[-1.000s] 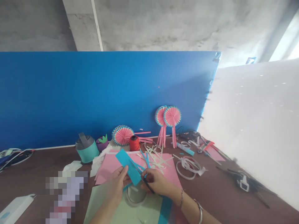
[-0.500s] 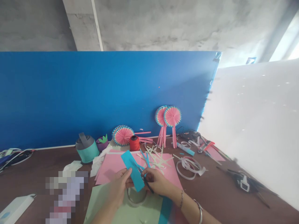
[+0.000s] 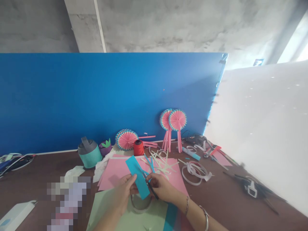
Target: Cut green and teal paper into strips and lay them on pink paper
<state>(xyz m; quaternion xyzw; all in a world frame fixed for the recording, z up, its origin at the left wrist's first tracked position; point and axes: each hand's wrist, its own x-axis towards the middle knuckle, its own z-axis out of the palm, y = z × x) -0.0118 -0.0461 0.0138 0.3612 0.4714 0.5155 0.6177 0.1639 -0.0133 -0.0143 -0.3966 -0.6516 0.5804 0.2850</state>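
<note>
A strip of blue paper (image 3: 137, 178) is pinched in my left hand (image 3: 126, 189), thumb on top, and tilts across the middle of the view. My right hand (image 3: 162, 187) is closed around the dark handles of a pair of scissors (image 3: 152, 189). Their blades lie at the strip's right edge, where a narrow sliver of blue stands off from it. Under both hands are pale green paper (image 3: 103, 208) and pink sheets (image 3: 113, 173). A roll of tape (image 3: 141, 210) rests on the green paper, partly hidden by the strip and my hands.
Thin pale green offcuts (image 3: 166, 163) lie on the pink sheets. Behind are a red thread spool (image 3: 138, 148), pleated pink paper fans (image 3: 177, 120) and a teal cup-like container (image 3: 90, 155). Coiled white strips (image 3: 196, 171), a glue tube (image 3: 191, 153) and a black cable (image 3: 252, 189) lie right.
The blue strip and my left hand have shifted very slightly to the right. The scissors and my right hand stay almost where they were.
</note>
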